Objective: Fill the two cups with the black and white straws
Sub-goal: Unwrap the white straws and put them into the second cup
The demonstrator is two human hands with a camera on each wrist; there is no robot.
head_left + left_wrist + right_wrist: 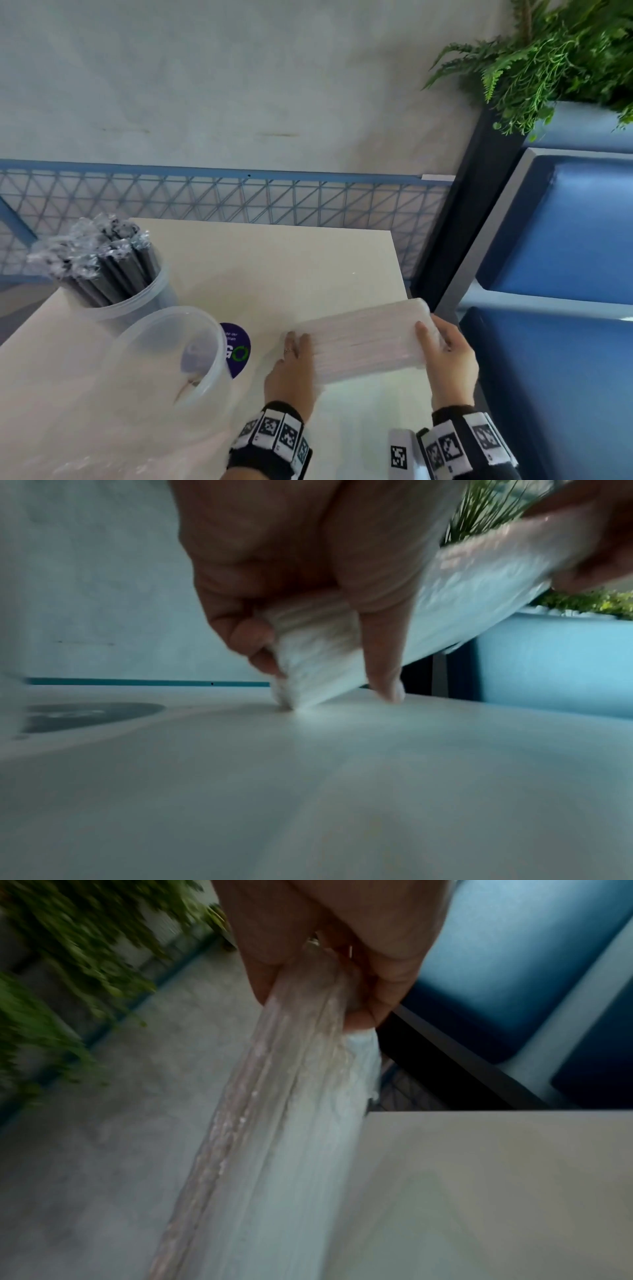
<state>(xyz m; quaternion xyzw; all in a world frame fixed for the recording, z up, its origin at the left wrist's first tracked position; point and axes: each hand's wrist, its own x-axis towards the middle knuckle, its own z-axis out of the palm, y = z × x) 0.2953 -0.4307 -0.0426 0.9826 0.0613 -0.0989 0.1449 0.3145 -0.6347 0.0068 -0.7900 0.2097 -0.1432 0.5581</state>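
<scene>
Both hands hold the pack of white straws [359, 337] near the table's [274, 267] right edge: left hand [291, 370] and right hand [448, 359] fingers clasp its ends, likely squaring it for the empty cup [164, 370].

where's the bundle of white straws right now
In the head view, the plastic-wrapped bundle of white straws is right of the empty clear plastic cup, held between left hand and right hand.

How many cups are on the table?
2. The cup with black straws stands at the table's far left. The empty clear cup is nearer, just in front of it. None seem hidden.
</scene>
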